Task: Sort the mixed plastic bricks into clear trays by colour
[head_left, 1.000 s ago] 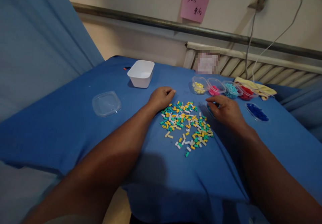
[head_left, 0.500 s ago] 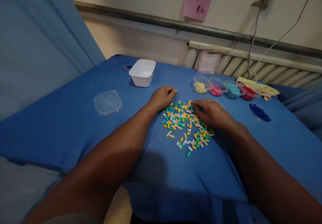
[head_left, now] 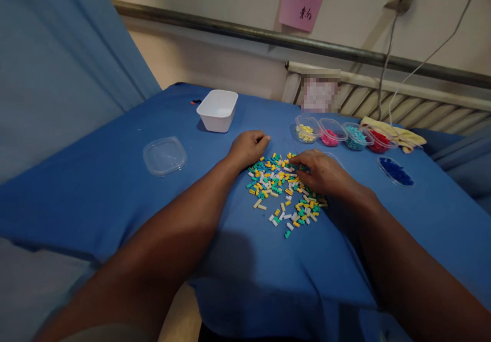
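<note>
Small oblong yellow, green and white plastic bricks (head_left: 281,176) lie, long axes mixed, on the blue-covered worktop (head_left: 111,178), under and left of the nearer right hand (head_left: 321,172) — its fingers (head_left: 304,158) narrowly parted, whether holding I cannot tell.

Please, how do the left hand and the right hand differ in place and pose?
The left hand is by the far left edge of the loose bricks; the right hand is over their right side. The left hand looks curled; the right hand has its fingers more stretched out. Both are bare. I cannot tell whether either holds a brick.
</note>
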A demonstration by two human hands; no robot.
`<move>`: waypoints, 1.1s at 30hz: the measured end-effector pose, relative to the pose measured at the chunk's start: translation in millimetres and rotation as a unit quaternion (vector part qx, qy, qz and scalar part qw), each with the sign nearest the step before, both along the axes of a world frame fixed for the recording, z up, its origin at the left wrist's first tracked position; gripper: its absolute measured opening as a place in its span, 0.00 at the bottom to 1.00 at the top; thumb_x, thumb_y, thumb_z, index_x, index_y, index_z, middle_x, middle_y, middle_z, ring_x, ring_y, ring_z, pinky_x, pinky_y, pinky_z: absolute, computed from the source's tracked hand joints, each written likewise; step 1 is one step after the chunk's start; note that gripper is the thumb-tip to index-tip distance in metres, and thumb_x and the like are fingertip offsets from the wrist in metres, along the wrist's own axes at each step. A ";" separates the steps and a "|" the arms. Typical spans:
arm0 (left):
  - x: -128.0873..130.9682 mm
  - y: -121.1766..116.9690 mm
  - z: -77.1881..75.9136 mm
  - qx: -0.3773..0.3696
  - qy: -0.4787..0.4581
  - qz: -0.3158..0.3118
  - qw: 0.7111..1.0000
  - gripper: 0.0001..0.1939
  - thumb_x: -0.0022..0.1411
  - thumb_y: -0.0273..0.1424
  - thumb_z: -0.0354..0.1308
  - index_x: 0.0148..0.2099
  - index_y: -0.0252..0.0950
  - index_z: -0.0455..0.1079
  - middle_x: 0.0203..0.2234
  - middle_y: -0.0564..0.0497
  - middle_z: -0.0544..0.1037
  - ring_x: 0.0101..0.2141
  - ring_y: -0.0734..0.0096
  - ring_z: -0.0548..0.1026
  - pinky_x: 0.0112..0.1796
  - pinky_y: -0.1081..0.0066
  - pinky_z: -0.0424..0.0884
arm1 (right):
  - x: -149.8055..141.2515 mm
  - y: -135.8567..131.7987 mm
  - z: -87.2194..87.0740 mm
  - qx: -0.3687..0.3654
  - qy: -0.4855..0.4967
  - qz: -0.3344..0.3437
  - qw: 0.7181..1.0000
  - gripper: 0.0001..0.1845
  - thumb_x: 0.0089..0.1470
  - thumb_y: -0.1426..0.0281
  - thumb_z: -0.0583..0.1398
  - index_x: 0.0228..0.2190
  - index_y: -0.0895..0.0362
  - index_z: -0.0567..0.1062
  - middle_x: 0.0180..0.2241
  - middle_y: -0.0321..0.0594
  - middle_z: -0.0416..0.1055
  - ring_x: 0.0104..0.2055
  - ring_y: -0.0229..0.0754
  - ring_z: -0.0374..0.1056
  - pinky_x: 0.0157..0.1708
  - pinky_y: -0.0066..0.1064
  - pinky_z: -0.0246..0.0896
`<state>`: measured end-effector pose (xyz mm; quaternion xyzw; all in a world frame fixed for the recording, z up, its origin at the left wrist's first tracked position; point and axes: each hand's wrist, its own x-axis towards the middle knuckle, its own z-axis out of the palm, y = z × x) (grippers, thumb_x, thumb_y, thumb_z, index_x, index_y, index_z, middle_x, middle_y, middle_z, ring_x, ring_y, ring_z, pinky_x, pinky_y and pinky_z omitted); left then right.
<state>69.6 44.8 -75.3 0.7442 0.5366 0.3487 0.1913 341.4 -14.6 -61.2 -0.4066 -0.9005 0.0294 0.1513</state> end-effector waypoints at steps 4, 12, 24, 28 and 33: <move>0.0 -1.1 1.0 -0.006 0.003 0.006 1.000 0.21 0.75 0.42 0.55 0.29 0.39 0.68 0.21 0.53 0.68 0.27 0.66 0.66 0.31 0.62 0.52 | -1.4 -0.8 -0.2 0.000 0.010 0.003 1.000 0.20 0.64 0.73 0.64 0.56 0.58 0.84 0.50 0.51 0.85 0.53 0.58 0.79 0.54 0.46 0.74; -0.8 -0.3 -0.2 -0.002 -0.002 0.003 1.000 0.22 0.75 0.42 0.56 0.28 0.39 0.66 0.21 0.53 0.67 0.27 0.65 0.65 0.32 0.62 0.52 | 1.3 0.2 2.4 -0.020 0.004 0.019 1.000 0.16 0.65 0.72 0.65 0.53 0.53 0.85 0.48 0.47 0.85 0.50 0.54 0.81 0.52 0.42 0.75; -1.1 1.4 -1.5 0.002 0.007 0.000 1.000 0.21 0.75 0.42 0.55 0.29 0.39 0.66 0.22 0.53 0.68 0.27 0.66 0.66 0.32 0.62 0.52 | 11.6 -2.4 6.7 0.041 0.126 -0.073 0.988 0.14 0.66 0.69 0.62 0.47 0.55 0.86 0.43 0.46 0.86 0.42 0.51 0.81 0.47 0.41 0.75; -1.2 1.5 -1.6 -0.001 0.007 0.000 1.000 0.21 0.75 0.42 0.55 0.29 0.39 0.67 0.22 0.53 0.68 0.28 0.65 0.67 0.32 0.62 0.52 | 42.2 1.5 1.4 0.092 0.112 -0.183 0.972 0.14 0.63 0.68 0.61 0.44 0.56 0.86 0.41 0.49 0.86 0.42 0.55 0.81 0.45 0.44 0.75; -1.0 0.6 -0.8 0.002 0.012 0.002 1.000 0.21 0.75 0.42 0.55 0.29 0.39 0.67 0.22 0.53 0.69 0.28 0.65 0.67 0.32 0.61 0.53 | 66.6 5.6 -10.1 0.087 0.027 -0.233 0.968 0.17 0.64 0.67 0.60 0.47 0.57 0.87 0.46 0.53 0.85 0.45 0.59 0.81 0.47 0.48 0.75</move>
